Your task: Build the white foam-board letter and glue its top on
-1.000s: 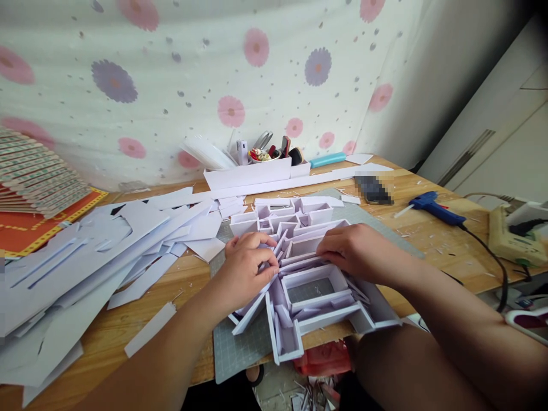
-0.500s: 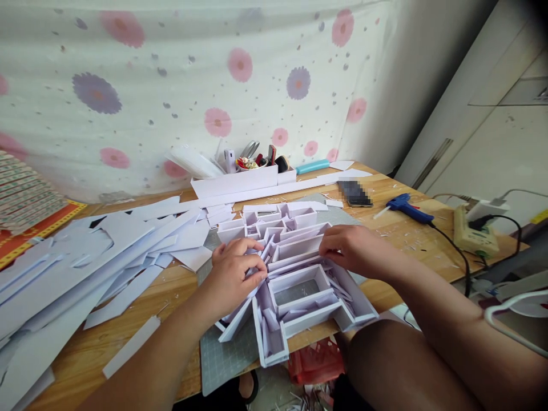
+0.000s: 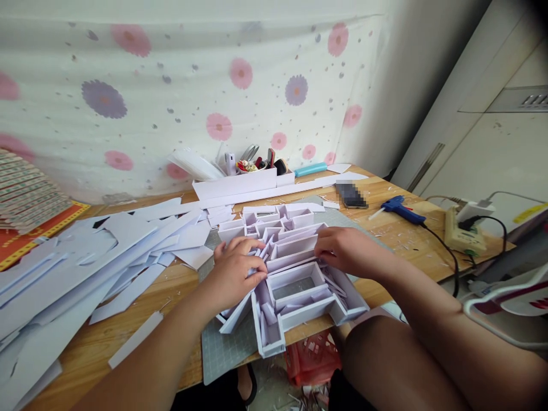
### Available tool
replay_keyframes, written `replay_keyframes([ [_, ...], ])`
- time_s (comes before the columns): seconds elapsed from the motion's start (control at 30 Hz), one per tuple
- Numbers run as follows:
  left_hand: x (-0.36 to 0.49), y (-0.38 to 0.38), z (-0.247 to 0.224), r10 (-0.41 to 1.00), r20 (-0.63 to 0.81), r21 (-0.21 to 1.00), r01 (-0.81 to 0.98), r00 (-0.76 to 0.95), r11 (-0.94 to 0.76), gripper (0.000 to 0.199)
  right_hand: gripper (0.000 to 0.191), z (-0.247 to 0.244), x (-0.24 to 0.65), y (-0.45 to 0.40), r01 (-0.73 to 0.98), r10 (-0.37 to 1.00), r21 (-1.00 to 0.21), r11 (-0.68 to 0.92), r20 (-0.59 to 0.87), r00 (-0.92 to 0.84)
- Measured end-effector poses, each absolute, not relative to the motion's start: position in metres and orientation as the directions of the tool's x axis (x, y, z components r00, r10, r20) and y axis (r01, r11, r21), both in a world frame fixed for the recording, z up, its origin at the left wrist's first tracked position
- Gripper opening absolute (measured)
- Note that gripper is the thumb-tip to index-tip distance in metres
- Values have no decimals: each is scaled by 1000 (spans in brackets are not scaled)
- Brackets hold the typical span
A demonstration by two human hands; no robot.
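Observation:
A white foam-board structure of several joined, open-topped compartments lies on a grey cutting mat at the table's front. Loose white strips and scraps sit inside some compartments. My left hand is at the structure's left side, fingers curled over its walls, thumb against a compartment edge. On the opposite side, my right hand has its fingers bent round the end of a middle compartment wall; its fingertips are partly hidden. Under my left hand a loose white piece leans out at a slant.
Cut white sheets cover the table's left. A blue hot glue gun, a phone and a power strip lie at right. Behind stands a white holder box with small items. A red basket sits below the table edge.
The view has shifted slightly, with the table's right side appearing further left. Both hands keep about the same hold on the white structure.

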State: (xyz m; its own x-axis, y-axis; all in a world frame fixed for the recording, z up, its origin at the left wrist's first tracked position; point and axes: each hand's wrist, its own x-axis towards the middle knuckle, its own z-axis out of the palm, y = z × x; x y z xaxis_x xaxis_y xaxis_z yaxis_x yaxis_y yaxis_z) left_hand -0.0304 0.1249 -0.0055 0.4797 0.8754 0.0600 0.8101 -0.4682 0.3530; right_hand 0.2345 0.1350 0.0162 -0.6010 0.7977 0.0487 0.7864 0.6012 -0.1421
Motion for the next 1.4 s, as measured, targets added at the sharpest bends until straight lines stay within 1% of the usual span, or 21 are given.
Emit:
replay_keyframes([
  [0.07,-31,125,-5,879,51,359,812,475,-460,17,17,16,236,134,773,796,-201,602,79,-600],
  [0.13,-34,126,-2,878,48,386,802,476,-456,18,17,16,237,132,758,789,-227,611,102,-606],
  [0.23,-43,125,8,886,91,462,769,455,-442,23,19,17,235,130,750,775,-206,628,82,-626],
  [0.33,-58,118,22,908,182,506,756,378,-416,26,19,18,234,128,744,761,-182,644,44,-648],
  [0.5,-101,88,30,942,279,506,805,188,-310,28,21,14,235,128,767,778,-136,628,136,-613],
  [0.57,-126,71,22,954,289,470,856,80,-214,28,22,11,235,128,773,781,-113,624,138,-610],
  [0.6,-140,63,16,958,286,439,888,7,-138,29,22,10,236,128,772,778,-102,627,125,-616],
  [0.67,-166,44,1,962,229,335,940,-146,63,30,22,10,236,126,771,776,-95,630,117,-620],
  [0.73,-187,26,-15,966,146,235,956,-214,177,34,22,11,236,122,771,777,-114,627,174,-605],
  [0.8,-198,12,-29,976,61,174,965,-210,197,39,23,14,234,117,760,767,-154,632,264,-585],
  [0.83,-200,7,-35,978,45,147,970,-203,195,42,23,15,232,114,746,756,-177,643,303,-580],
  [0.93,-195,0,-43,976,63,94,974,-211,204,45,20,18,225,104,693,732,-262,672,373,-570],
  [1.0,-187,-1,-41,969,84,96,970,-231,223,41,17,22,218,95,657,727,-323,681,409,-552],
  [1.07,-177,-4,-35,964,102,132,964,-245,231,35,15,27,210,82,589,709,-399,703,456,-538],
  [1.13,-163,-12,-29,963,162,193,964,-216,184,29,13,32,200,64,468,672,-483,740,499,-547],
  [1.17,-155,-17,-26,958,221,230,964,-182,130,26,13,33,193,54,397,648,-520,757,511,-565],
  [1.23,-135,-29,-22,933,360,288,953,-16,-94,27,20,33,178,36,300,599,-550,780,517,-611],
  [1.27,-125,-34,-20,907,414,287,935,75,-208,29,29,32,170,29,281,585,-553,784,510,-630],
  [1.33,-104,-43,-17,835,509,256,889,210,-379,34,46,29,157,21,283,570,-548,787,471,-674],
  [1.37,-95,-45,-15,795,541,232,860,274,-454,37,48,27,153,19,297,564,-537,789,444,-696],
  [1.4,-87,-46,-13,756,572,211,833,320,-512,39,44,26,150,19,312,555,-520,795,416,-721],
])
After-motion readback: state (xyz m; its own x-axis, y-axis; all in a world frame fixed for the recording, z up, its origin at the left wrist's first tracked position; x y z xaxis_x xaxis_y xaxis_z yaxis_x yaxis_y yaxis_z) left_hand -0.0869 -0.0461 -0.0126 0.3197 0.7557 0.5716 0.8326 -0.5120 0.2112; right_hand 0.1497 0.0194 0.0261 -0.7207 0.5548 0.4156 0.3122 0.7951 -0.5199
